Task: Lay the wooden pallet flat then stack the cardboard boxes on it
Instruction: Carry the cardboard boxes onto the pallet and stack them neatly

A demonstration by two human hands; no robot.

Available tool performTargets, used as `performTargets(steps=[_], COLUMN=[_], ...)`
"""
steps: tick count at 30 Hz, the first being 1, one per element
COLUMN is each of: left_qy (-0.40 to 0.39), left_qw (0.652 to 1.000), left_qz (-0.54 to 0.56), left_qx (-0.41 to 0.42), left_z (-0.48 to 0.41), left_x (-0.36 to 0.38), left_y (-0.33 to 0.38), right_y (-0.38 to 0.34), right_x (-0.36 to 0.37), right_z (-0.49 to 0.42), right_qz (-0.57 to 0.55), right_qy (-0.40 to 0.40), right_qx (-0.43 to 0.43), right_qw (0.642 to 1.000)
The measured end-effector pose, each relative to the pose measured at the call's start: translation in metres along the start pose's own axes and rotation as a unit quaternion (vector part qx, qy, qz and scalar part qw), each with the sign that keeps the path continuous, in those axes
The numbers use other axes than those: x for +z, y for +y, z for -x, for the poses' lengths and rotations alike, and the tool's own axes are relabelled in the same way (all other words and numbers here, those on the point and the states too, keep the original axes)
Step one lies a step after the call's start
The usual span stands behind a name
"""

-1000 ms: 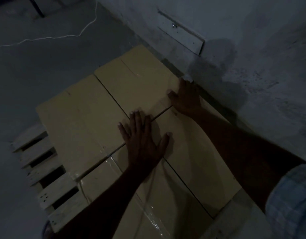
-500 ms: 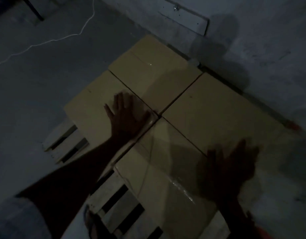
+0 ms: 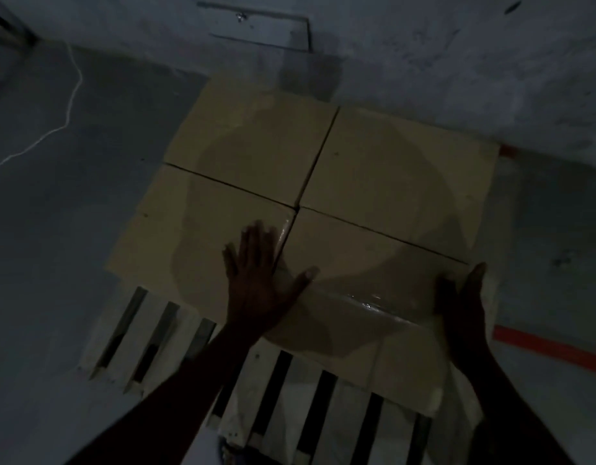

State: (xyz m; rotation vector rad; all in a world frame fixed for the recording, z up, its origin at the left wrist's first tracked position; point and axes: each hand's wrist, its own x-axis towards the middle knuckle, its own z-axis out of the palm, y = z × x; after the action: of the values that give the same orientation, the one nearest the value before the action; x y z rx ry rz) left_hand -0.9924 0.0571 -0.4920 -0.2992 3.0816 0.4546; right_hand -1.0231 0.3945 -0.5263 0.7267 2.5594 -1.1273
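1. The wooden pallet [image 3: 283, 391] lies flat on the grey floor [image 3: 55, 263] beside the wall [image 3: 457, 62]; its slats show bare along the near edge.
2. Four cardboard boxes [image 3: 256, 142] sit on the pallet in a two-by-two block, sides touching, covering it from the far edge to just short of the near edge.
3. The left hand [image 3: 259, 276] lies flat and open, fingers spread, across the seam between the two near boxes. Half a second ago it rested further left, on the near-left box alone.
4. The right hand [image 3: 464, 313] is open, with its palm against the right side of the near-right box [image 3: 373, 273], at the pallet's near-right corner. Half a second ago it hovered blurred above that box; a second ago it was at the far edge by the wall.
5. Shiny tape [image 3: 367, 302] crosses the top of the near-right box.
6. A white cord [image 3: 68, 109] trails over the floor at the left, well apart from the pallet.
7. The view now faces the wall squarely; earlier it looked at the stack cornerwise.
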Motion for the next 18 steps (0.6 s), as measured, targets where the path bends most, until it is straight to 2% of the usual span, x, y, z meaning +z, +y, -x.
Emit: performTargets(steps=[3,8,12,16,18], left_qy=[-0.006,0.017,0.025,0.004,0.019], left_qw=[1.0,0.999,0.998,0.999,0.999], left_qz=[0.004,-0.026,-0.048,-0.017,-0.002], left_qx=[-0.005,-0.032,-0.041,-0.028,-0.05], left_z=[-0.005,-0.013,-0.016,-0.017,-0.018], left_x=[0.004,0.01,0.014,0.009,0.0], left_y=[-0.002,0.005,0.01,0.001,-0.017], right_y=[-0.019,-0.018,-0.018,-0.024,-0.03], right_x=[0.001,0.014,0.016,0.014,0.011], right_z=[0.012,0.006,0.001,0.004,0.01], right_qz=[-0.045,-0.075,-0.073,-0.084,-0.094], right_qy=[-0.007,-0.004,-0.014,0.0,0.009], right_qx=[0.008,-0.039,-0.026,-0.012,-0.005], right_qw=[0.999,0.996,0.997,0.996,0.996])
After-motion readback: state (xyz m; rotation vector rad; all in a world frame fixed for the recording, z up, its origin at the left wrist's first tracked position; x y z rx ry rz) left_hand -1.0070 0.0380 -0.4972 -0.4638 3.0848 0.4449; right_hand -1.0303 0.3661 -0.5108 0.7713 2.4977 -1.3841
